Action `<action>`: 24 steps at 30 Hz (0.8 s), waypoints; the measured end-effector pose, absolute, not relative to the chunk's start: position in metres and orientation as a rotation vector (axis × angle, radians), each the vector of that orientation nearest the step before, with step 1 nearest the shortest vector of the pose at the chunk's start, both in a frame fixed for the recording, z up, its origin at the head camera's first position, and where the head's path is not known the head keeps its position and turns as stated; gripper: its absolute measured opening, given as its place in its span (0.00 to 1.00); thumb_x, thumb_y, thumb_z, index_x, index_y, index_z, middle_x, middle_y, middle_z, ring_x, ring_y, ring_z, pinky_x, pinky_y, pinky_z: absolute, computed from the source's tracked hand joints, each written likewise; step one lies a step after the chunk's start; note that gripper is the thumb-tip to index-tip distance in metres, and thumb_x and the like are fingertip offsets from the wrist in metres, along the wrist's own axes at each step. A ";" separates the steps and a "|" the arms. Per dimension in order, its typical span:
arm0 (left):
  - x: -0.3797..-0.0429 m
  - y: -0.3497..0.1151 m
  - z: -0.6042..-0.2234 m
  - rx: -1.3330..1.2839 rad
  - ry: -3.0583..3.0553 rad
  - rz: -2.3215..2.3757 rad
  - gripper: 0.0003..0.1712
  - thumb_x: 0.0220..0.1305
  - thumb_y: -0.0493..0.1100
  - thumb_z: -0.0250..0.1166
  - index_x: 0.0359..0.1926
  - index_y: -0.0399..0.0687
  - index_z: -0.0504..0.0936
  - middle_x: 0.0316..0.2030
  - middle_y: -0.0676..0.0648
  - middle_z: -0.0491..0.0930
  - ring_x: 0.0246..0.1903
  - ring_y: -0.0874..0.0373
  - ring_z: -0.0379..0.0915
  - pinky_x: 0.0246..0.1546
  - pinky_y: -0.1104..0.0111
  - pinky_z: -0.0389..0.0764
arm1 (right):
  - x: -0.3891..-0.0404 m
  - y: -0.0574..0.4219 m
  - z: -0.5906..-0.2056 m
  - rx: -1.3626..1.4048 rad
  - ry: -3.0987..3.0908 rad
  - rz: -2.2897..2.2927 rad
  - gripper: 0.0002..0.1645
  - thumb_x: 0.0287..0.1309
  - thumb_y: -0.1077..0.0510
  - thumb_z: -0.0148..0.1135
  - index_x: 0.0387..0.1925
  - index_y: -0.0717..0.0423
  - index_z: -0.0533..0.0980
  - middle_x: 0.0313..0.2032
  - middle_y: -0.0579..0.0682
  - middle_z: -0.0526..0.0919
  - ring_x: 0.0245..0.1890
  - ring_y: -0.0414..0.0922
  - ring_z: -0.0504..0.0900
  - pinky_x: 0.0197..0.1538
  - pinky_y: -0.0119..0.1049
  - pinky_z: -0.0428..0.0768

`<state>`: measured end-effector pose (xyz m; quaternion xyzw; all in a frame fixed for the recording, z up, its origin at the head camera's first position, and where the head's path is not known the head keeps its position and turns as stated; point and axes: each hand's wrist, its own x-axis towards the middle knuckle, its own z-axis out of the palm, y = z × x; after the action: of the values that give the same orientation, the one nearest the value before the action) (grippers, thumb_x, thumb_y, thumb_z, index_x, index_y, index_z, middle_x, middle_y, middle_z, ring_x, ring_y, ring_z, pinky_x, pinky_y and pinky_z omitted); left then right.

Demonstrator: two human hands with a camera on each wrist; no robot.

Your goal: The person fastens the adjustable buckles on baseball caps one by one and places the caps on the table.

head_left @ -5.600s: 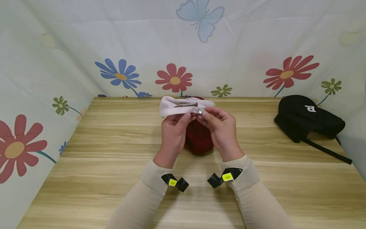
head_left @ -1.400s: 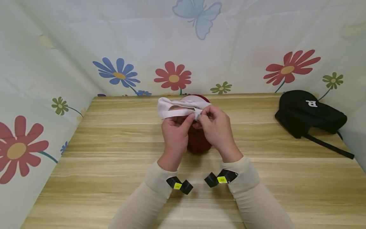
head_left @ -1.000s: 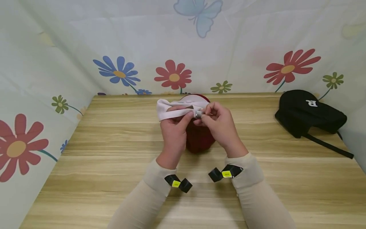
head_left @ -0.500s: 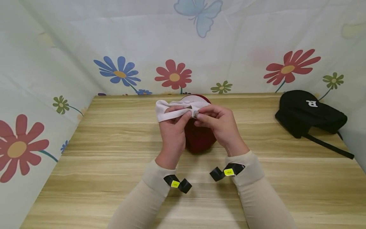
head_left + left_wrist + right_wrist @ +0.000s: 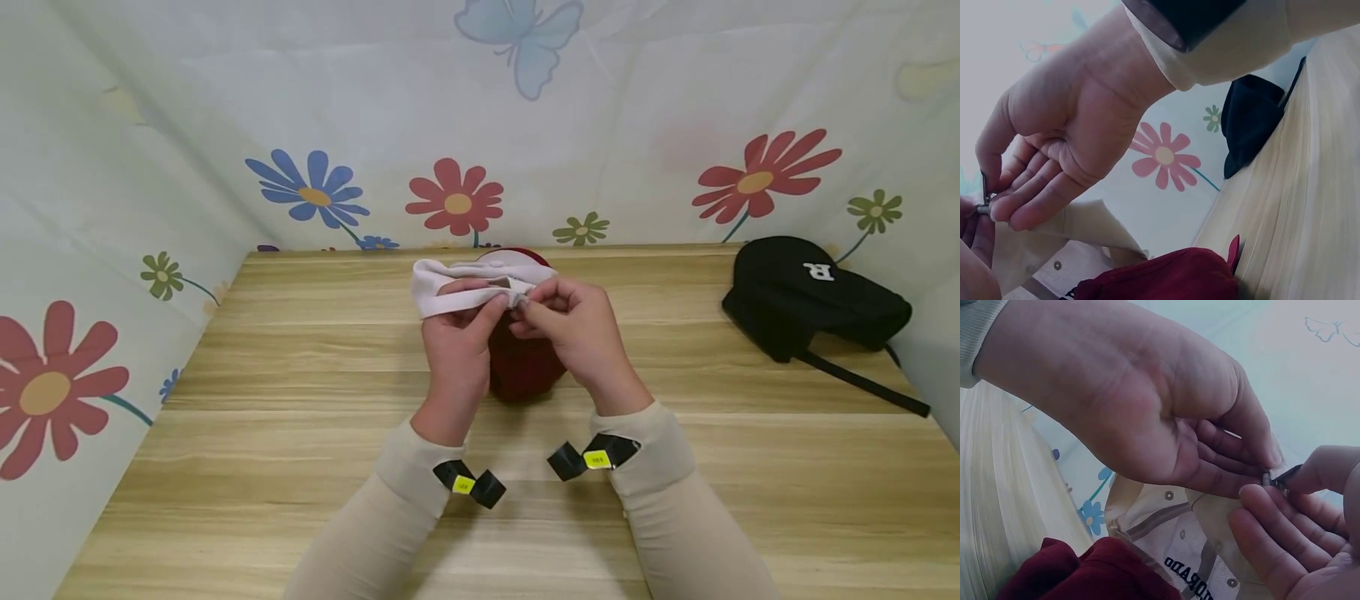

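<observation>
A pale pinkish-white cap (image 5: 429, 283) is held above the table, its back opening and strap (image 5: 457, 301) towards me. My left hand (image 5: 457, 358) pinches the strap beside a small metal buckle (image 5: 985, 201), its thumb on the near side. From the right, my right hand (image 5: 588, 333) pinches the buckle between thumb and fingertips, covering most of it in the head view. Both hands' fingertips nearly meet there. Dark lettering (image 5: 1188, 578) shows on the cap in the right wrist view. Dark red fabric (image 5: 525, 367) sits just below; whether it joins the pale cap I cannot tell.
A black cap (image 5: 783, 283) with a white letter lies at the table's far right, its loose strap (image 5: 866, 383) stretching towards the right edge. Behind the wooden table (image 5: 300, 375) hangs a white cloth (image 5: 600, 125) printed with flowers and a butterfly.
Both hands stay at the strap throughout. The silver buckle, plain to see a second ago, is now largely behind the right fingertips. The right fingers have shifted slightly; the black cap has not moved.
</observation>
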<state>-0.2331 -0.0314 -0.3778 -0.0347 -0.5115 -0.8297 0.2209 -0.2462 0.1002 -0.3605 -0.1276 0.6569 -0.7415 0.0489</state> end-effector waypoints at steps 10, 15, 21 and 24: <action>-0.232 -0.028 -0.378 -0.073 -1.419 -2.313 0.15 0.48 0.28 0.67 0.36 0.43 0.75 0.37 0.48 0.75 0.40 0.57 0.75 0.44 0.71 0.79 | -0.244 0.101 -0.358 -0.324 2.162 -2.241 0.04 0.50 0.64 0.61 0.28 0.64 0.75 0.27 0.52 0.78 0.24 0.46 0.81 0.35 0.37 0.83; -0.231 -0.026 -0.378 -0.061 -1.455 -2.312 0.14 0.48 0.31 0.68 0.38 0.39 0.76 0.37 0.48 0.77 0.40 0.56 0.76 0.43 0.70 0.79 | -0.244 0.102 -0.357 -0.345 2.203 -2.200 0.03 0.50 0.65 0.58 0.25 0.62 0.73 0.26 0.51 0.76 0.24 0.46 0.80 0.35 0.37 0.83; -0.228 -0.023 -0.376 -0.083 -1.389 -2.411 0.17 0.52 0.32 0.66 0.44 0.33 0.75 0.37 0.46 0.79 0.39 0.58 0.76 0.43 0.67 0.80 | -0.244 0.104 -0.357 -0.389 2.213 -2.174 0.05 0.52 0.64 0.56 0.24 0.62 0.70 0.26 0.52 0.73 0.25 0.46 0.80 0.36 0.37 0.83; -0.228 -0.023 -0.375 -0.134 -1.356 -2.418 0.16 0.54 0.32 0.64 0.45 0.31 0.74 0.37 0.46 0.79 0.38 0.58 0.76 0.42 0.66 0.81 | -0.245 0.105 -0.358 -0.410 2.180 -2.185 0.04 0.53 0.65 0.56 0.26 0.62 0.70 0.28 0.52 0.74 0.27 0.46 0.80 0.37 0.37 0.83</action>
<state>-0.2281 -0.0231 -0.3749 -0.0475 -0.4803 -0.8566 0.1822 -0.2448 0.1049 -0.3578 -0.1317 0.7000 -0.7017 0.0138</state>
